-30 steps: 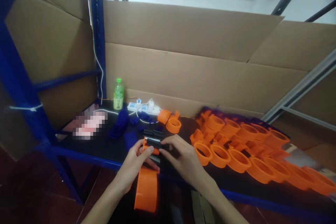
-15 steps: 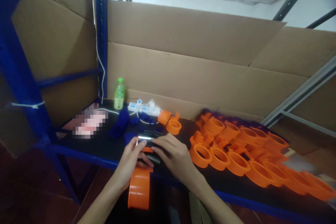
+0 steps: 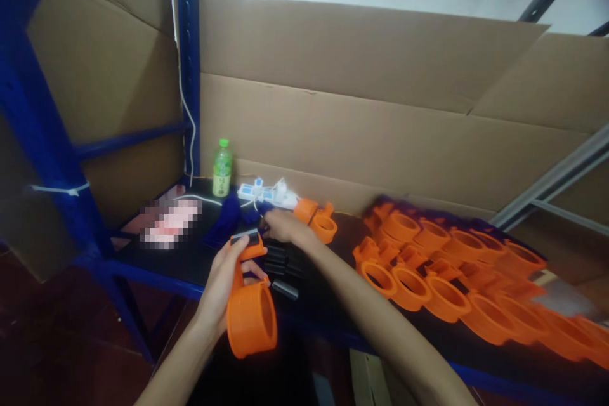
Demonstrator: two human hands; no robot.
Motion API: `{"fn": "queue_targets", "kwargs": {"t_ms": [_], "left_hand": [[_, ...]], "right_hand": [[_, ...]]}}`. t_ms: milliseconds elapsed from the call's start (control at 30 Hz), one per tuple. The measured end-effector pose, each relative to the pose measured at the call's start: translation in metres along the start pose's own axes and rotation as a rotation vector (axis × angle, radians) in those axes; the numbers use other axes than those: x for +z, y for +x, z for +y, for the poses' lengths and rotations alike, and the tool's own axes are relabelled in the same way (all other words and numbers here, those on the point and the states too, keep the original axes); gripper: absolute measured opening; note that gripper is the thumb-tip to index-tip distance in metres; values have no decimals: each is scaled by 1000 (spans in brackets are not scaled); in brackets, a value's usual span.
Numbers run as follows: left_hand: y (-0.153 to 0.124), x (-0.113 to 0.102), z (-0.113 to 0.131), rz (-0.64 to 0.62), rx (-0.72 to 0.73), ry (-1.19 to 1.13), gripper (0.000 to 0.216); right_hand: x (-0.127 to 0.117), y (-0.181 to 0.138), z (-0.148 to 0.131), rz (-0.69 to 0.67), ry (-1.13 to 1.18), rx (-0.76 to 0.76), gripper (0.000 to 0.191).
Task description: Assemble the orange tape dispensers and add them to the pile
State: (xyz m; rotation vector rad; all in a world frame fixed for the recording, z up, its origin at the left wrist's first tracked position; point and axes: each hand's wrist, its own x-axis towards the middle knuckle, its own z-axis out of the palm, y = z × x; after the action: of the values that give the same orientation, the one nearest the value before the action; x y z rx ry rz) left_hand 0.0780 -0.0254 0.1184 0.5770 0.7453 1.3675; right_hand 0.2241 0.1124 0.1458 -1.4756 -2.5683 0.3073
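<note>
My left hand is closed around an orange tape dispenser, holding it off the front of the table. Its round hub hangs below the hand, and a toothed metal blade on a dark strip shows at its upper end beside my thumb. My right hand reaches across the table to the small blue pieces in front of the power strip. Its fingers are bent together and partly hidden, so what they grip is unclear. Several black strips and a grey one lie below it.
Rows of orange dispensers cover the table's right side. Two orange dispenser parts sit by the white power strip. A green-capped bottle stands at the back left, near dark blue material. Cardboard panels form the back wall.
My right hand has left the blade end of the dispenser and moved forward to the blue pieces. My left hand has turned the dispenser, and its hub opening now shows. The view has shifted slightly.
</note>
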Motion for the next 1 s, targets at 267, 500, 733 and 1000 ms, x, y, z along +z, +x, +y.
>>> {"fn": "queue_targets", "kwargs": {"t_ms": [267, 500, 733, 1000], "left_hand": [[0, 3, 2, 33, 31, -71, 37], [-6, 7, -3, 60, 51, -113, 38], [-11, 14, -9, 30, 56, -192, 28], [-13, 12, -12, -20, -56, -171, 31]], "right_hand": [[-10, -6, -10, 205, 62, -37, 21], [-9, -76, -36, 599, 216, -30, 28], [21, -113, -62, 808, 331, -298, 18], [26, -123, -47, 744, 297, -367, 25]]}}
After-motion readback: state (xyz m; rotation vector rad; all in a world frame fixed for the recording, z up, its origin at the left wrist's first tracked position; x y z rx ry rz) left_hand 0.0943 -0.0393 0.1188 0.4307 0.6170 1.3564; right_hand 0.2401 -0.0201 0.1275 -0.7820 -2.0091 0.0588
